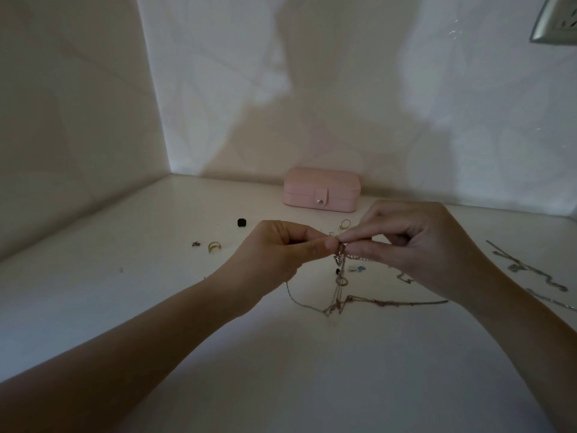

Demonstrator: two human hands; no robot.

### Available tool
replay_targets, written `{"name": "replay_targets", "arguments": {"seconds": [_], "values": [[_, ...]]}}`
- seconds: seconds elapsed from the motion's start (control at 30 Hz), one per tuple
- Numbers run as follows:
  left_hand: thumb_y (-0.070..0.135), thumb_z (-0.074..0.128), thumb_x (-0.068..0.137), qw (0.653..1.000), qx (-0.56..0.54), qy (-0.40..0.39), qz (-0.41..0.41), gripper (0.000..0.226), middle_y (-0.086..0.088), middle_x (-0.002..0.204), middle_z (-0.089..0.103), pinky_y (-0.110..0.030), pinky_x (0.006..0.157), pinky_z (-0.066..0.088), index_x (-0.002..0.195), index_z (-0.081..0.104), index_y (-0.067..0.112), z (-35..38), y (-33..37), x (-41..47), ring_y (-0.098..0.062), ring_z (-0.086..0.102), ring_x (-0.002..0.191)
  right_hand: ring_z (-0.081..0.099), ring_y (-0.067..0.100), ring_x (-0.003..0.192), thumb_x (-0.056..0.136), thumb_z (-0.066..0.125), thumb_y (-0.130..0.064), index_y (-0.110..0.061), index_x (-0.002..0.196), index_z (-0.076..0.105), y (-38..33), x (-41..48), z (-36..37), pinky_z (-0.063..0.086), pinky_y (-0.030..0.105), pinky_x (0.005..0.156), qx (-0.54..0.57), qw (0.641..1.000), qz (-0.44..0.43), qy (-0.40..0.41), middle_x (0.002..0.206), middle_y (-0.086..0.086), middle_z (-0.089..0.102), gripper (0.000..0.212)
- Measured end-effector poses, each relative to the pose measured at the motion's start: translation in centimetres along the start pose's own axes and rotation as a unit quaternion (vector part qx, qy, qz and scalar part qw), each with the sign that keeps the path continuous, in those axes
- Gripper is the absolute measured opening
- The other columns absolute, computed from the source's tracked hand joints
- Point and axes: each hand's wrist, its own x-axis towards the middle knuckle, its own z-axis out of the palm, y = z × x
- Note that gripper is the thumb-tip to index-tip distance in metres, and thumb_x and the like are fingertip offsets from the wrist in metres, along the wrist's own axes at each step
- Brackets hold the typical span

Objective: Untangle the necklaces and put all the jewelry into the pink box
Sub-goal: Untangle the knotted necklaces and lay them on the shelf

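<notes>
- While the tangle of thin silver and rose-toned chain necklaces [341, 260] is pinched from both sides, treat the knot as the work point.
- Left hand [281, 248]: grip clamped on the knot, thumb against forefinger.
- Right hand [415, 245]: grip pinched on strands just beside it, fingertips of the two hands almost touching.
- Tangle location: top held just above the white worktop [281, 354]. Loose ends trail down and lie across it toward the right wrist, well apart from the box.
- Small pink rectangular jewellery box with a snap tab [321, 190]: at the back by the wall, lid closed. It needs opening before anything goes in.
- Technique (my call): don't pull the ends apart, since that likely tightens the knot. Anchor one strand with the left and tease a loop wider with the right. Then feed the shorter end back through.
- Snag risk: a small ring link and pendant bits hang below the pinch, so clear those from the loops first.
- Light is dim; can't tell how many chains are in the tangle.
- Loose on the worktop, to collect later:
  - gold band ring [214, 246]
  - second gold ring [345, 224]
  - small black piece [241, 222]
  - tiny purple piece [195, 244]
  - small blue piece [359, 268]
  - flat silver chains [530, 271], far right
- Progress: looks early, as nothing is visibly boxed.
</notes>
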Motion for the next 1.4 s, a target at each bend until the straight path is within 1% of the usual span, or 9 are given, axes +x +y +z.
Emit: {"name": "replay_targets", "arguments": {"seconds": [0.13, 0.37, 0.53, 0.63, 0.73, 0.93, 1.1, 1.23, 1.4], "values": [[0.04, 0.067, 0.07, 1.0, 0.012, -0.01, -0.003, 0.02, -0.001, 0.05, 0.032, -0.035, 0.054, 0.013, 0.072, 0.076, 0.022, 0.0, 0.0, -0.1, -0.021, 0.016, 0.053, 0.04, -0.001, 0.048, 0.074, 0.077, -0.025, -0.024, 0.087, 0.078, 0.0, 0.0, 0.1, 0.026, 0.008, 0.051, -0.018, 1.0, -0.02, 0.007, 0.073, -0.008, 0.066, 0.013], [0.023, 0.062, 0.087, 0.999, 0.04, -0.015, -0.004, 0.017, 0.016, 0.037, 0.04, -0.008, 0.043, 0.026, 0.077, 0.069, 0.011, 0.2, -0.3, -0.1, -0.001, 0.032, 0.037, 0.049, -0.012, 0.06, 0.068, 0.08, 0.003, -0.01, 0.075, 0.071, -0.4, -0.1, 1.0, 0.03, 0.001, 0.055, -0.097, 0.994, -0.048, 0.008, 0.072, -0.001, 0.061, 0.018], [0.043, 0.065, 0.07, 1.0, -0.002, -0.016, 0.01, 0.021, 0.004, 0.05, 0.029, -0.036, 0.054, 0.013, 0.064, 0.071, 0.024, 0.3, -0.5, 0.0, -0.019, 0.015, 0.053, 0.031, 0.004, 0.048, 0.07, 0.07, -0.023, -0.031, 0.076, 0.062, 0.1, -0.1, 1.4, 0.027, 0.008, 0.052, -0.028, 0.999, -0.019, 0.029, 0.075, -0.002, 0.058, 0.012], [0.043, 0.066, 0.069, 1.0, -0.01, -0.025, 0.009, 0.02, 0.005, 0.049, 0.031, -0.035, 0.053, 0.013, 0.067, 0.072, 0.025, 0.2, -0.6, 0.2, -0.022, 0.014, 0.055, 0.031, 0.005, 0.048, 0.07, 0.065, -0.029, -0.035, 0.075, 0.06, 0.1, -0.1, 1.5, 0.027, 0.008, 0.052, -0.016, 0.999, -0.012, 0.033, 0.074, -0.003, 0.057, 0.01], [0.036, 0.071, 0.066, 1.0, -0.01, -0.024, 0.014, 0.021, -0.004, 0.061, 0.046, -0.016, 0.045, 0.021, 0.08, 0.071, 0.02, 0.0, -0.9, 0.4, -0.007, 0.025, 0.044, 0.033, 0.004, 0.049, 0.071, 0.068, -0.023, -0.032, 0.075, 0.059, 0.0, 0.0, 1.8, 0.026, 0.009, 0.052, -0.044, 0.998, -0.018, 0.031, 0.073, -0.007, 0.053, 0.013], [0.023, 0.077, 0.076, 0.98, 0.142, 0.054, 0.128, 0.013, 0.019, 0.065, 0.058, -0.011, 0.049, 0.028, 0.079, 0.065, 0.027, -0.3, -1.5, 0.5, -0.004, 0.032, 0.047, 0.038, 0.002, 0.052, 0.075, 0.067, -0.017, -0.02, 0.076, 0.058, 0.0, -0.1, 2.3, 0.027, 0.007, 0.052, -0.086, 0.996, -0.014, 0.008, 0.074, -0.027, 0.047, 0.009], [0.014, 0.076, 0.074, 0.928, 0.281, 0.104, 0.221, 0.008, 0.004, 0.083, 0.065, -0.007, 0.058, 0.033, 0.078, 0.07, 0.016, -0.1, -1.7, 0.2, 0.003, 0.046, 0.059, 0.041, 0.0, 0.056, 0.076, 0.064, -0.019, -0.023, 0.077, 0.054, 0.1, -0.1, 3.0, 0.029, 0.007, 0.053, -0.097, 0.995, -0.01, 0.012, 0.075, -0.029, 0.047, 0.01], [0.021, 0.071, 0.076, 0.91, 0.355, 0.087, 0.195, 0.009, 0.009, 0.078, 0.065, -0.005, 0.057, 0.033, 0.083, 0.072, 0.016, 0.3, -1.9, 0.3, 0.012, 0.047, 0.061, 0.045, 0.003, 0.061, 0.078, 0.053, -0.031, -0.026, 0.08, 0.05, 0.4, -0.3, 3.6, 0.034, 0.013, 0.054, -0.164, 0.986, -0.023, -0.001, 0.078, -0.019, 0.045, 0.007], [0.023, 0.064, 0.087, 0.971, 0.231, 0.014, 0.055, 0.02, 0.01, 0.037, 0.033, -0.014, 0.041, 0.02, 0.068, 0.069, 0.019, -0.4, -1.2, 0.6, -0.009, 0.025, 0.035, 0.044, 0.016, 0.049, 0.083, 0.05, -0.023, -0.012, 0.081, 0.058, -0.2, -0.1, 3.7, 0.032, 0.02, 0.043, -0.268, 0.959, -0.088, 0.019, 0.081, -0.007, 0.052, 0.013]]}}
